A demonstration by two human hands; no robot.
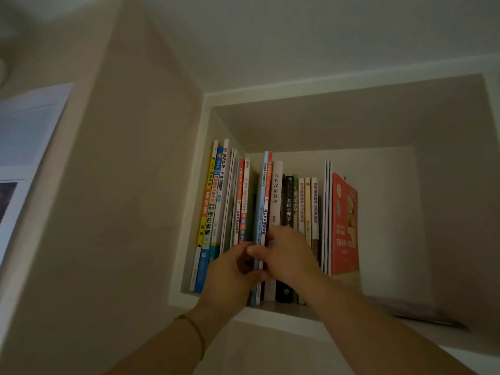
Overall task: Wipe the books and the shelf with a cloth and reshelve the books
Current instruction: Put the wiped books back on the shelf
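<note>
A thin blue-spined book (259, 212) is held upright in the middle of the row of books (286, 207), in a white shelf (270, 316) cubby set into the wall. It is pinched low on its spine together with the orange-topped book (267, 196) touching its right side. The right hand (286, 255) is curled over both spines, thumb pressed on the left face (fingers wrapped round the right side, partly hidden). The left hand (232, 274) is curled just below and to the left, fingers closed against the lower part of the same spines; how firmly it is gripped cannot be told. A thin bracelet (193, 331) is worn on the left wrist.

To the left, a yellow-spined book (207, 209) and a blue-and-white book (213, 212) are leaned against the left wall of the cubby. To the right, a white-spined book (276, 193) and a black-spined book (289, 201) are stood upright, and a red-covered book (345, 226) is tilted at the end of the row, cover facing out. A poster (24, 158) is fixed to the wall at far left.
</note>
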